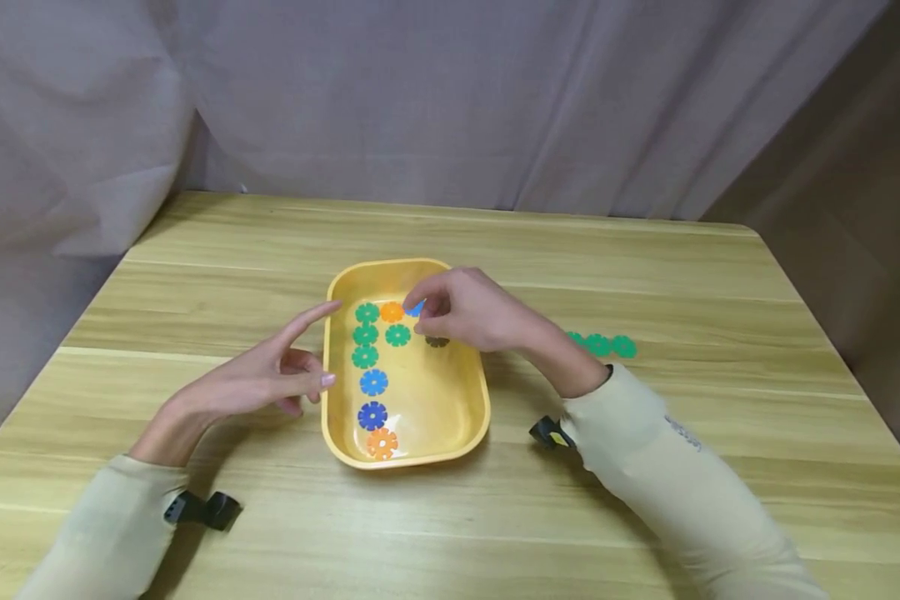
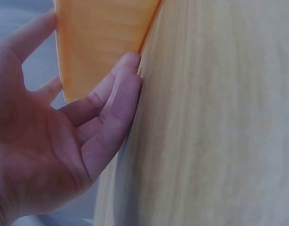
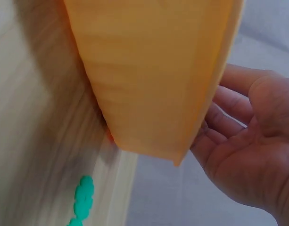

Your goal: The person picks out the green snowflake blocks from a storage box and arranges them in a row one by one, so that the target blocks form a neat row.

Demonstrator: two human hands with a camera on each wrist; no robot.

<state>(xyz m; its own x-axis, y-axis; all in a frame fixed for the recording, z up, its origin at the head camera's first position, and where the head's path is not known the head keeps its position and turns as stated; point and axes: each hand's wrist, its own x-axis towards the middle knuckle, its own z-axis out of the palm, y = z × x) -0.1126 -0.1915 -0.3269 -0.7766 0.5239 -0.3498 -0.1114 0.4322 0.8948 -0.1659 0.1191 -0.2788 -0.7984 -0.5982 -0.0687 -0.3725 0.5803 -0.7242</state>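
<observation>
Stretching lengthwise away from me lies the yellow tray (image 1: 435, 417)! My left fingers (image 1: 307, 318) spread at its rim; whether my right fingers (image 1: 429, 287), over it, pinch anything, I can't tell.

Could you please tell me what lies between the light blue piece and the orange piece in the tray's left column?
The head view shows a dark blue piece between them.

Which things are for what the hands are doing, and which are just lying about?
In the job:
- left hand, at the tray's side
- right hand, over the tray
- yellow tray
- toothed discs inside

Seemingly just there:
- green discs on the table, maybe spares
- curtain
</observation>
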